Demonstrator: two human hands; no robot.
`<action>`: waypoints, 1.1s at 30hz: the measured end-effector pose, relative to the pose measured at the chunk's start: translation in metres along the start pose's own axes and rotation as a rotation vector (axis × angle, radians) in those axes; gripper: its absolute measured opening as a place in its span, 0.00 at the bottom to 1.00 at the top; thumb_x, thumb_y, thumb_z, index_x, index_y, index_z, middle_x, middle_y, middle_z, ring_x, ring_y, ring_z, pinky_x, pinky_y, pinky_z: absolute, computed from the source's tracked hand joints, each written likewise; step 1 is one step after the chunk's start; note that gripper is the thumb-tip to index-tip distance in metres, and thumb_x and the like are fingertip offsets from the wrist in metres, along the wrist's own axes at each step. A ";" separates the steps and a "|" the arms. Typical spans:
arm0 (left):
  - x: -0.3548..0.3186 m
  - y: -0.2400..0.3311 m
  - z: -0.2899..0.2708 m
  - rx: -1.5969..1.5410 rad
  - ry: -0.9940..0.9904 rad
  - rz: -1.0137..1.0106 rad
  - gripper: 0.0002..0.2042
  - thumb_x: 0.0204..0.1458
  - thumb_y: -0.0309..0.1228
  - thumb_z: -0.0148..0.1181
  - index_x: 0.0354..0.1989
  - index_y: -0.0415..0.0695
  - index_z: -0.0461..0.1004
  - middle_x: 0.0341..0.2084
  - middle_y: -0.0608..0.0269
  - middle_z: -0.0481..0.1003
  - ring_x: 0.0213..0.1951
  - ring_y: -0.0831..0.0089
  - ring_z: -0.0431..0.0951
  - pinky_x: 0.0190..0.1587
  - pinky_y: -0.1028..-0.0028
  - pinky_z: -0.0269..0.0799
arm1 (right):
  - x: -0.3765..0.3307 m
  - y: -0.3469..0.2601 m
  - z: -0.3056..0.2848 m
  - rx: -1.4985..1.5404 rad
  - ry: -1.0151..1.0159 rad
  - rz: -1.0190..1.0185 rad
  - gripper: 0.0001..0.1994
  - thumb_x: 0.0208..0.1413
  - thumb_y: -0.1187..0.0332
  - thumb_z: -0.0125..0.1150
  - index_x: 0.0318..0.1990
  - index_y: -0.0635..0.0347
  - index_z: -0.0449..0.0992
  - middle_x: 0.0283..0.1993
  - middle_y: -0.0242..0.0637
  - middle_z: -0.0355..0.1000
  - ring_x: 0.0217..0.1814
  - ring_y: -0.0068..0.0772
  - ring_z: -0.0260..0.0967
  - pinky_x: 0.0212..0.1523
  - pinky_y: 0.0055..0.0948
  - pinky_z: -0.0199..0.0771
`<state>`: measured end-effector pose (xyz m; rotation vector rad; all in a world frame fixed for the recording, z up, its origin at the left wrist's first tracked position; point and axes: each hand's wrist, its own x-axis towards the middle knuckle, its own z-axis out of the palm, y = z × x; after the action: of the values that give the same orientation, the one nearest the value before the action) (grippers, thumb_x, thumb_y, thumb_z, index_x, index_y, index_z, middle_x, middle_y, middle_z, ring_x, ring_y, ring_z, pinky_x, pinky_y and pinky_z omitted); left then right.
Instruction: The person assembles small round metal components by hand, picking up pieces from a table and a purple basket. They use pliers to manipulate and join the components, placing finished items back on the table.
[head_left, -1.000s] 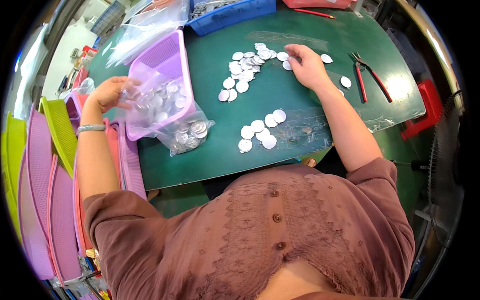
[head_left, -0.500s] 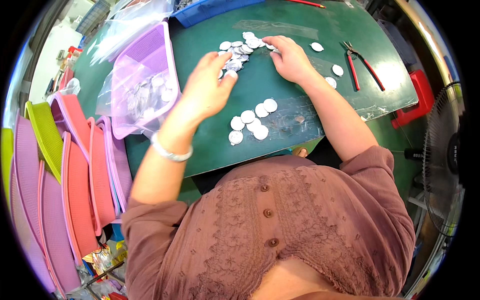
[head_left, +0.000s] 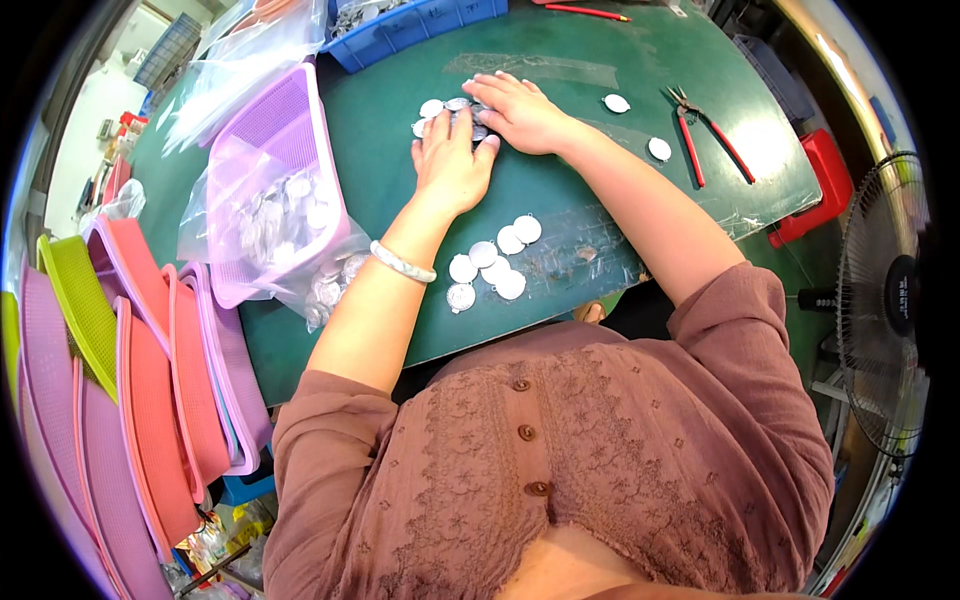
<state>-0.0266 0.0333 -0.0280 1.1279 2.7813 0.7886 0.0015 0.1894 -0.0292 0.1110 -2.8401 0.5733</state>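
A pile of round silvery metal discs (head_left: 431,108), each with a small loop, lies on the green table under my two hands. My left hand (head_left: 450,165) rests over its near side, fingers spread and stretched out. From the right, my right hand (head_left: 520,115) lies flat across the pile with its fingers extended, touching the left fingertips. Part of the pile is hidden beneath both palms. Closer to my body, a loose group of several similar discs (head_left: 482,255) lies on the table. Two single discs (head_left: 659,149) sit apart to the right.
At left, a purple basket (head_left: 333,165) holds a clear bag of discs (head_left: 285,215). A blue crate (head_left: 420,28) stands at the far edge. Red-handled pliers (head_left: 710,137) and a red pen (head_left: 588,12) lie on the table (head_left: 570,190). Stacked colored baskets (head_left: 150,390) and a fan (head_left: 880,300) flank me.
My left hand has moved right and my right hand left, so they now meet over the pile, gathering the discs closer. The view has shifted slightly.
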 end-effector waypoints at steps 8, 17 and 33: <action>-0.018 0.008 -0.006 -0.202 0.004 0.204 0.24 0.51 0.36 0.47 0.55 0.36 0.58 0.55 0.44 0.55 0.58 0.54 0.55 0.59 0.66 0.49 | -0.014 0.006 -0.025 0.105 -0.191 -0.185 0.17 0.53 0.71 0.44 0.52 0.59 0.64 0.59 0.42 0.57 0.63 0.42 0.50 0.59 0.41 0.50; -0.047 0.011 -0.030 -0.485 0.228 0.111 0.10 0.48 0.27 0.52 0.37 0.37 0.72 0.42 0.55 0.70 0.37 0.69 0.72 0.36 0.77 0.67 | 0.028 -0.019 -0.018 0.139 0.020 -0.078 0.20 0.45 0.73 0.53 0.49 0.58 0.67 0.41 0.43 0.71 0.45 0.44 0.67 0.47 0.36 0.67; -0.042 -0.004 -0.021 -0.935 0.298 -0.097 0.11 0.50 0.26 0.53 0.41 0.36 0.69 0.31 0.64 0.71 0.32 0.81 0.70 0.35 0.82 0.67 | 0.055 -0.044 -0.029 0.861 -0.199 0.260 0.19 0.44 0.79 0.55 0.48 0.65 0.67 0.29 0.31 0.66 0.27 0.19 0.63 0.26 0.19 0.65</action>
<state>-0.0029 -0.0058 -0.0182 0.7047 2.0998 2.0447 -0.0403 0.1590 0.0265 -0.0607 -2.5737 1.8886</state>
